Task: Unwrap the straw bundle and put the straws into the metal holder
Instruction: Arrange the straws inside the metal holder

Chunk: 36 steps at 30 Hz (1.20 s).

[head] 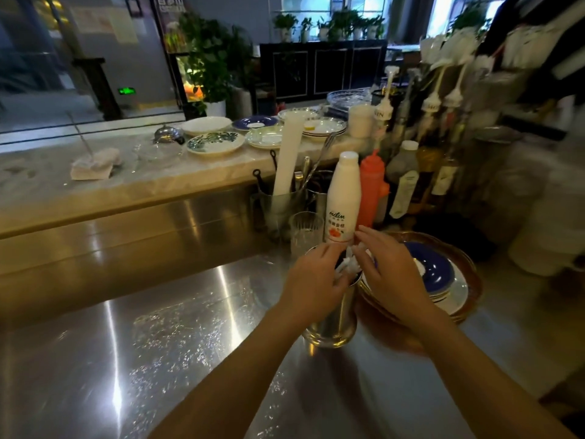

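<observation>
- Left hand and right hand meet over the metal holder on the steel bench.
- Fingers of both curl loosely around white wrapping at the holder's mouth — actual grip unclear.
- Straws themselves hidden.

Metal holder mouth hidden behind both hands; white straws barely visible, blurred.

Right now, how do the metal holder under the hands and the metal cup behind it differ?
The holder stands nearest on the steel counter, the cup further back by the ledge. The holder shows only short white ends at its rim; the cup holds a tall white roll and utensils that stick well out. Both hands, left and right, are at the holder; nothing touches the cup. Both are upright shiny metal.
</observation>
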Motion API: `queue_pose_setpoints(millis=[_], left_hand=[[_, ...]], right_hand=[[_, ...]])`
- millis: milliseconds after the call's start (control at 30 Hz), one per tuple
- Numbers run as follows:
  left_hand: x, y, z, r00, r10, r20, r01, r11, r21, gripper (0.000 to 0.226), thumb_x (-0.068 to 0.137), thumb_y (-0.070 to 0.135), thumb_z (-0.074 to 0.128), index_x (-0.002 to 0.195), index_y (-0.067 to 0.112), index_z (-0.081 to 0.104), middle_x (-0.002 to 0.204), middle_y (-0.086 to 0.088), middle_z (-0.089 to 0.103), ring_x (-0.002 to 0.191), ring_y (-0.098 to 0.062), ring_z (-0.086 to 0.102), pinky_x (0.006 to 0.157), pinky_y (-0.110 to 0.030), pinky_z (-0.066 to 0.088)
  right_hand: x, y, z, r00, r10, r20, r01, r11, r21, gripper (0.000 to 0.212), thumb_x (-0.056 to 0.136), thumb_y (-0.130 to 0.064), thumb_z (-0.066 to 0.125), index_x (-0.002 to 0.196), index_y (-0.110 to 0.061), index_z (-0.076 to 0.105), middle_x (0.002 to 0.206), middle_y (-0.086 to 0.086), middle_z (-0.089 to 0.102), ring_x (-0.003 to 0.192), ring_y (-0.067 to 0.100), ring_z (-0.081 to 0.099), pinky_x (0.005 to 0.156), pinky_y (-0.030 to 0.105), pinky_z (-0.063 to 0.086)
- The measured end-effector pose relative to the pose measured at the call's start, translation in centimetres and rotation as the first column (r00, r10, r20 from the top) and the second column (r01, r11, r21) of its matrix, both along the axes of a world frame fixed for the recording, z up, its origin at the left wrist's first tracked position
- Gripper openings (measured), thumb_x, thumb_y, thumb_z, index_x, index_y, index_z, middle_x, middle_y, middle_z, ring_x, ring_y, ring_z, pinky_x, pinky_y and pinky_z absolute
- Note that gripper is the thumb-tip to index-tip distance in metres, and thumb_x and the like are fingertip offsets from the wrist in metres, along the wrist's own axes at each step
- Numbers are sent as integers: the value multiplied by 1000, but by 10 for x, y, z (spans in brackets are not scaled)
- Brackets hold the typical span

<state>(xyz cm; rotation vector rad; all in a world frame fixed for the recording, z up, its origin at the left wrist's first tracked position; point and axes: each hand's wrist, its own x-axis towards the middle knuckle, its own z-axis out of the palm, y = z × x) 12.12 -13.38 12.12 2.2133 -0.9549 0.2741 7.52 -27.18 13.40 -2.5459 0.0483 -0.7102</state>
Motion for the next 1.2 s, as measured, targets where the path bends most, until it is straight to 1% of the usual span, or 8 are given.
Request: queue_pose_setpoints(millis=[133,267,400,533,633,800,1000,1200], left_hand=[[2,-6,-12,999,19,-43,-16,999,51,36,91,35,50,123,17,50,116,-7,62,98,-21,60,83,-38,52],[3,-4,-17,998,19,-67,-13,996,85,23,91,31,51,105,15,59,96,-5,67,89,-19,60,87,-37,48],[7,1,-21,980,183,78,-192,973,129,24,90,39,49,102,21,59,100,2,65,98,-14,55,102,-36,24],[9,1,-17,972,228,62,-236,949,209,27,91,43,44,100,22,58,102,3,64,100,-13,56,109,-43,11],[9,-1,-15,984,176,39,-180,957,226,26,92,42,42,99,22,57,96,4,66,95,-12,59,110,-46,8],[5,1,-19,996,38,-78,-22,981,194,30,92,46,41,110,26,54,102,4,68,105,-12,56,110,-43,8],[-1,4,-29,998,-24,63,4,951,308,34,87,41,50,115,23,52,110,2,65,110,-16,54,110,-35,3],[0,8,-37,982,-74,176,10,941,339,28,85,31,55,107,17,62,109,-4,69,107,-20,57,106,-28,12]], right_hand=[[-3,1,-13,995,61,-76,-57,997,45,31,94,-20,44,122,-12,54,127,9,59,118,17,52,98,23,34],[-5,4,-20,983,123,-136,-111,990,92,22,92,-20,46,99,-15,66,98,7,71,93,16,63,79,12,39],[-1,0,-18,981,141,-134,-133,989,66,17,89,-22,52,89,-17,69,93,4,72,93,14,61,80,21,31],[3,-4,-20,987,112,-113,-104,991,78,13,87,-19,56,93,-17,68,92,5,71,85,10,56,74,19,36],[9,-4,-17,998,42,-46,-44,999,-32,12,83,-15,61,92,-12,69,91,8,71,88,19,58,80,32,40],[29,0,1,997,69,-21,-72,954,-291,11,80,-19,65,84,-10,70,90,10,68,91,28,56,75,32,30],[60,13,1,984,-34,-175,-75,811,-580,33,85,-40,53,96,-11,64,105,6,61,102,23,48,86,36,31],[67,24,-13,965,-171,-198,-14,723,-690,29,87,-36,50,97,-13,63,115,9,59,112,28,44,95,44,31]])
